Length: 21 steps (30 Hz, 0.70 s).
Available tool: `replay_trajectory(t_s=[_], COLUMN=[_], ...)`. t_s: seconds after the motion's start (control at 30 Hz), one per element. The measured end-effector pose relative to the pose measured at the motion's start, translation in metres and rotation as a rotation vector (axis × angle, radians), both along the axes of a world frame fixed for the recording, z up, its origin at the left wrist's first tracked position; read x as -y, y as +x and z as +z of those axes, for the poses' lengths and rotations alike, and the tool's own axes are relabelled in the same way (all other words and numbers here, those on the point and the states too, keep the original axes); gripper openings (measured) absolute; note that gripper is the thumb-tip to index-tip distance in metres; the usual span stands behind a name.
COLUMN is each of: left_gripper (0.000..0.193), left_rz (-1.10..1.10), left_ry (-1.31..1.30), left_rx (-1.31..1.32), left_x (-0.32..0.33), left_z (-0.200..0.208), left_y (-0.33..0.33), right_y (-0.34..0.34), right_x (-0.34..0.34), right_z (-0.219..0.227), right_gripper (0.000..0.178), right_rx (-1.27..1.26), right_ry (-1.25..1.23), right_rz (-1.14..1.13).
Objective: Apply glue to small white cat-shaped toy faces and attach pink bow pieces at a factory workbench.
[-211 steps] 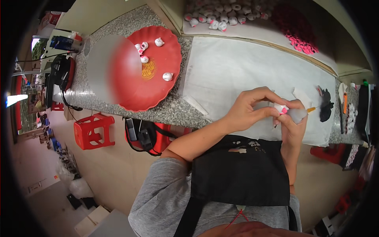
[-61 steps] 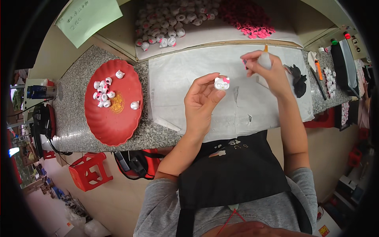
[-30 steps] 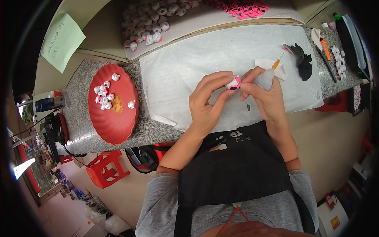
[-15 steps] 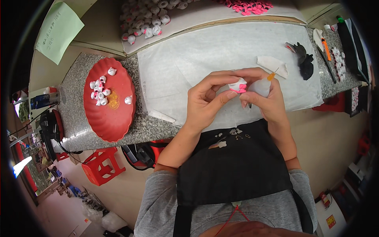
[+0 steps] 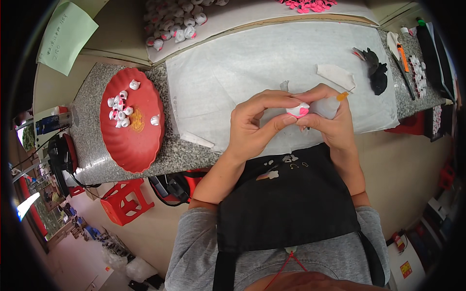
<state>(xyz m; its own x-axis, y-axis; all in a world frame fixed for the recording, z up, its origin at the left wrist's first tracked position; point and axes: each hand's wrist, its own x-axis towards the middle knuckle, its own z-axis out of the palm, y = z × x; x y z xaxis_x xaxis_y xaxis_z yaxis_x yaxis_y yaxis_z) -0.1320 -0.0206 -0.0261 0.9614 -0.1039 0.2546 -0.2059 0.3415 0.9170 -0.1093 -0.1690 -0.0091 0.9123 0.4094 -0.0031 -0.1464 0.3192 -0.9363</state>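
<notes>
Centre of the frame: the left hand (image 5: 255,123) and the right hand (image 5: 330,121) meet over the white sheet (image 5: 233,72) that covers the granite counter (image 5: 90,140). Both hands close on a small white piece with pink markings (image 5: 298,110); the left thumb and forefinger curl around it from the left, the right fingertips pinch it from the right. Its underside and most of its outline are covered by the fingers, so its full shape cannot be made out. The right hand also grips a translucent squeeze bottle (image 5: 324,107), largely hidden in the palm; only its orange nozzle (image 5: 343,95) shows clearly, pointing to the upper right.

Left of centre: a red scalloped plate (image 5: 141,145) carries a cluster of similar small white pieces (image 5: 119,109) and one lying apart (image 5: 155,120). Details on them are too small to read.

Upper edge: a heap of more white pieces (image 5: 170,24) and a pile of pink pieces (image 5: 306,5), both cut off by the frame's rim.

Upper right: a white scrap (image 5: 335,75) lies beside a black object (image 5: 376,72) whose kind cannot be told; farther right, tools along the counter edge are blurred and bent by the lens.

Upper left: a green paper note (image 5: 65,34). Lower left: a red stool (image 5: 126,201) on the floor.
</notes>
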Motion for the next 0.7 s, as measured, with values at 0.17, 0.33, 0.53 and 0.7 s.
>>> replay_trajectory(t_s=[0.17, 0.33, 0.53, 0.7], left_gripper=[0.019, 0.020, 0.023, 0.023], left_rz=[-0.011, -0.054, -0.016, 0.024], left_ry=[0.017, -0.028, -0.068, 0.023], left_rx=[-0.016, -0.087, -0.180, -0.074], left_x=[-0.0022, -0.0017, 0.0006, 0.0035], left_z=[-0.0009, 0.0024, 0.0025, -0.0017], left_y=[-0.0005, -0.0014, -0.0033, -0.0024], right_y=[-0.0036, -0.0047, -0.0027, -0.0030], right_x=[-0.0016, -0.0014, -0.0015, 0.0013], right_z=[-0.0015, -0.0030, 0.0027, 0.0000], right_gripper=[0.024, 0.025, 0.024, 0.026], right_rx=[-0.010, -0.030, -0.055, -0.002], right_ry=[-0.004, -0.010, -0.058, -0.042], right_rz=[-0.016, -0.037, -0.038, -0.046])
